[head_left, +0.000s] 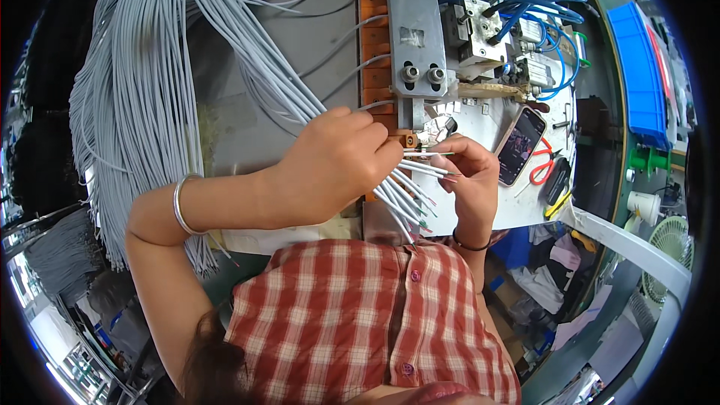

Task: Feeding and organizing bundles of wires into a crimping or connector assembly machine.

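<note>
My left hand (337, 157) is closed round a bundle of thin grey cables (281, 75). Their stripped ends (409, 199), with small coloured cores, fan out to the right below my fingers. The fingertips of my right hand (472, 172) are pinched at the end of one cable (429, 153), just right of the left hand. Right beside both hands is the orange block (406, 140) at the near end of the orange fixture row (374, 37). Several single grey cables run into that row from the left.
A large hank of grey cables (146, 67) hangs at the left. A metal plate with bolts (416, 30) and valve blocks with blue tubes (480, 30) stand beyond my hands. On the white table lie a phone (521, 142), red-handled pliers (541, 169) and a blue bin (637, 75) further right.
</note>
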`<move>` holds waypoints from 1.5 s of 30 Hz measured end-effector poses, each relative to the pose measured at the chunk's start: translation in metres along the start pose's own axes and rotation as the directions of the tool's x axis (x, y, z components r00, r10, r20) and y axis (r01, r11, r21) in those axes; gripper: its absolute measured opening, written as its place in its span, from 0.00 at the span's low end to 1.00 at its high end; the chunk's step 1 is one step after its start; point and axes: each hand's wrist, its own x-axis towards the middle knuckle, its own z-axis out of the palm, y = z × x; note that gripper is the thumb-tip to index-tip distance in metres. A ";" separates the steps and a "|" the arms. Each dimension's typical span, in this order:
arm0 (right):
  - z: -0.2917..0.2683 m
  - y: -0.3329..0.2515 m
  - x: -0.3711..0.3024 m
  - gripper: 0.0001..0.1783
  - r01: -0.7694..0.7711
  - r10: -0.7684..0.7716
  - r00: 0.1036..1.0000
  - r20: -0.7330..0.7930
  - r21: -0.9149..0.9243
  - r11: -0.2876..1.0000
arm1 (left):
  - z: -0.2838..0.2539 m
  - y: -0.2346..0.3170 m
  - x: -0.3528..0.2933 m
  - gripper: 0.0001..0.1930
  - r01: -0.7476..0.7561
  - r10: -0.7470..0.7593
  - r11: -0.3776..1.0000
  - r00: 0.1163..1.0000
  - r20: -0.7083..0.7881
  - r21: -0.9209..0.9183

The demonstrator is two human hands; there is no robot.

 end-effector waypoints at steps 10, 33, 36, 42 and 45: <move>0.009 -0.001 -0.005 0.03 0.048 -0.045 0.993 -0.105 0.029 0.998 | -0.004 0.004 -0.001 0.11 0.008 -0.009 1.000 0.999 -0.048 -0.020; 0.002 0.007 0.003 0.04 -0.008 0.007 1.000 -0.010 -0.081 0.997 | 0.004 0.003 0.001 0.08 -0.072 0.071 0.997 0.995 -0.070 -0.010; 0.004 0.006 0.005 0.06 -0.123 0.122 0.991 0.048 0.013 0.992 | -0.004 0.003 0.004 0.07 0.023 -0.016 0.999 0.992 -0.123 0.049; -0.009 0.002 0.013 0.06 -0.275 0.279 0.939 0.202 -0.045 0.960 | 0.003 0.001 -0.002 0.08 0.024 -0.022 0.997 0.999 -0.027 0.074; -0.014 0.005 0.015 0.02 -0.396 0.336 0.893 0.300 0.166 0.903 | 0.006 -0.001 -0.001 0.09 -0.021 0.024 0.998 0.999 -0.035 0.065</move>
